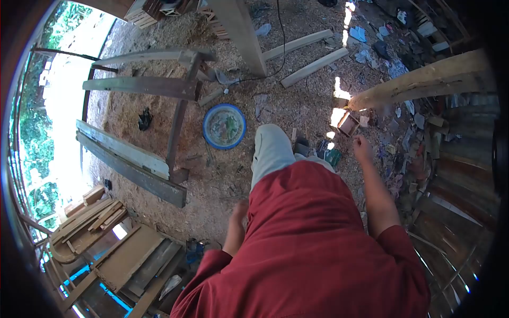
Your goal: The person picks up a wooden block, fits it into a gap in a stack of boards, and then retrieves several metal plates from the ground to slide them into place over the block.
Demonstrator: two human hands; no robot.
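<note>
My right hand [362,148] hangs out in front at the right, above the littered ground, with its fingers curled together; whatever they may hold is too small to make out. Just beyond it on the ground lies a small wooden box [348,124]. Beside my left hip, my left hand [241,210] is partly hidden by my body and its fingers cannot be made out. A round basin [224,126] with a blue rim sits on the ground ahead to the left. A dark green object [332,157] lies near my right foot.
A wooden frame of long boards [140,86] stands at the left. An upright post [241,37] is ahead, beside two planks [314,67] on the ground. A thick beam [424,79] juts in at the right. Stacked wood [127,254] lies at the lower left.
</note>
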